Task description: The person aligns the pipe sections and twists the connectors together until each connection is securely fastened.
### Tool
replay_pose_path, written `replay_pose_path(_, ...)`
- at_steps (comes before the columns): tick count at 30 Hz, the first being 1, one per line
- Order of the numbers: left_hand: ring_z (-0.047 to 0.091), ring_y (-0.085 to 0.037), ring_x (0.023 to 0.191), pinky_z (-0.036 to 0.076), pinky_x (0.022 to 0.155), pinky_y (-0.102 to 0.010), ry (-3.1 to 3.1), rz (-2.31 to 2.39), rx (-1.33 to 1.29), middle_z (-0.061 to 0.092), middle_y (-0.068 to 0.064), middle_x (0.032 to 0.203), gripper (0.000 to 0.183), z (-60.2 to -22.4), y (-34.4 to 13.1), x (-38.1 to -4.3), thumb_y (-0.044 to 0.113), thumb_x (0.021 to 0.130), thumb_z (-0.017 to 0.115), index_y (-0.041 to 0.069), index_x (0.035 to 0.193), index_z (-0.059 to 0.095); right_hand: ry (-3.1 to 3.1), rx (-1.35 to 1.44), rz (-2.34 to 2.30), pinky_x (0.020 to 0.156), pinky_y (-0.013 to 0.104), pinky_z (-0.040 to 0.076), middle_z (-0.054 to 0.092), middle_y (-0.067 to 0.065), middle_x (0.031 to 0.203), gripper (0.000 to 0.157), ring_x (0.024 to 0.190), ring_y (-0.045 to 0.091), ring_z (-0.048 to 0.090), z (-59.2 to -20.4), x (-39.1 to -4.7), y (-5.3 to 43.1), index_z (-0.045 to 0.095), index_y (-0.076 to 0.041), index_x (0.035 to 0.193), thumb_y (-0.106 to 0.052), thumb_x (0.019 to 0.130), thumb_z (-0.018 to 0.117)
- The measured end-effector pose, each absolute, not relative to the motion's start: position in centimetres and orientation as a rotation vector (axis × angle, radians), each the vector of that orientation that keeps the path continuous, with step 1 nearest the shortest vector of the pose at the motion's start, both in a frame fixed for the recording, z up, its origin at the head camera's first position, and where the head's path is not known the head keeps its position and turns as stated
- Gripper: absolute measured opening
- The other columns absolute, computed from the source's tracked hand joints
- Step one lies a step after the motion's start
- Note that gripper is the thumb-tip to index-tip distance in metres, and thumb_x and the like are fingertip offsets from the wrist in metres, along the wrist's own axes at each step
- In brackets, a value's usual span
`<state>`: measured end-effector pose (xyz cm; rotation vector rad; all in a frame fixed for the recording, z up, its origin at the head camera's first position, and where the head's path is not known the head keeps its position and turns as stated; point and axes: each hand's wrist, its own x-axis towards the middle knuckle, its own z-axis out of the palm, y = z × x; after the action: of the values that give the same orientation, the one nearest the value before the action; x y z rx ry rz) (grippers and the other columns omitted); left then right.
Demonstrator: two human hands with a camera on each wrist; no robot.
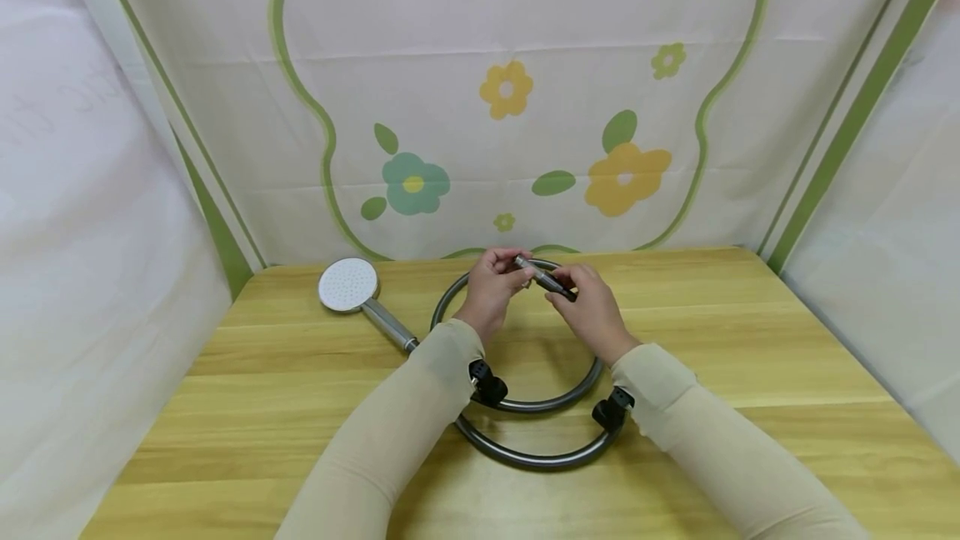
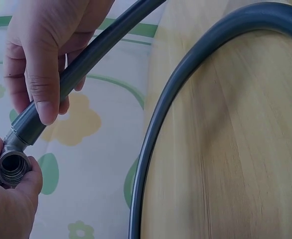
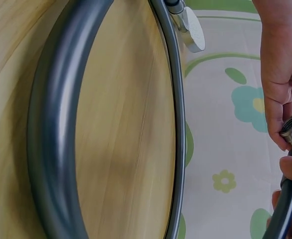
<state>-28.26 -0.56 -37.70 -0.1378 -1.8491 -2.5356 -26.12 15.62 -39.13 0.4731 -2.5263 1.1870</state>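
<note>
A dark grey shower hose [image 1: 517, 458] lies coiled on the wooden table, one end raised between the hands. My left hand [image 1: 491, 290] pinches a small metal connector [image 2: 15, 168] at that end; its threaded round opening shows in the left wrist view. My right hand [image 1: 592, 313] grips the hose just behind it, thumb and fingers around the grey end sleeve [image 2: 30, 122]. In the right wrist view the connector's ringed mouth [image 3: 291, 128] shows between both hands. How far the connector sits on the hose is hard to tell.
A shower head [image 1: 348, 284] with a white face and grey handle [image 1: 386, 323] lies left of the hands. The table [image 1: 247, 415] ends at a flowered cloth backdrop [image 1: 555, 107]. White cloth walls [image 1: 82, 190] stand at both sides.
</note>
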Motion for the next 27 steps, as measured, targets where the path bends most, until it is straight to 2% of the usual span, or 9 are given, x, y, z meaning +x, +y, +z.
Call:
replay_pose_path(7, 0.061, -0.014, 0.098, 0.052, 0.085, -0.03, -1.861, -2.542, -0.149, 0.063, -0.015, 0.123, 0.029, -37.63, -0.66, -28.06, -0.006, 0.088, 0.065, 0.0, 0.115, 0.056, -2.494, 0.478, 1.194, 0.079, 0.043, 0.053, 0.057, 0.014, 0.105, 0.025, 0.096, 0.028, 0.058, -39.11, -25.98, 15.53, 0.064, 0.0, 0.111, -0.009, 0.088, 0.071)
replay_pose_path(27, 0.061, -0.015, 0.1, 0.052, 0.087, -0.029, -1.861, -2.534, -0.168, 0.064, -0.013, 0.121, 0.03, -37.63, -0.65, -27.84, -0.007, 0.088, 0.064, -0.002, 0.116, 0.055, -2.43, 0.5, 1.141, 0.072, 0.04, 0.053, 0.061, 0.015, 0.1, 0.023, 0.086, 0.026, 0.061, -39.05, -25.73, 15.38, 0.068, 0.001, 0.107, -0.007, 0.086, 0.073)
